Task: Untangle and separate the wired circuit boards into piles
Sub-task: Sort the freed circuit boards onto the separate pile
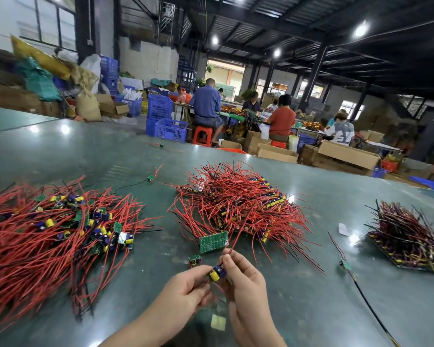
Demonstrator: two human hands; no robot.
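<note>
Hands meet above the tabletop (pixel 311 284): one small board (pixel 217 272) is pinched by left hand (pixel 186 286), its red wire (pixel 236 240) by right hand (pixel 243 279).

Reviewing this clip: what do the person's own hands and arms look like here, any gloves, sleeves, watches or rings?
Both are bare. The left hand and right hand wear no gloves, and no rings show on the visible fingers. Both forearms are uncovered down to the frame's lower edge, with no sleeve, watch or wristband in view. Fingernails are short and plain. Anything worn above the forearms lies out of view.
</note>
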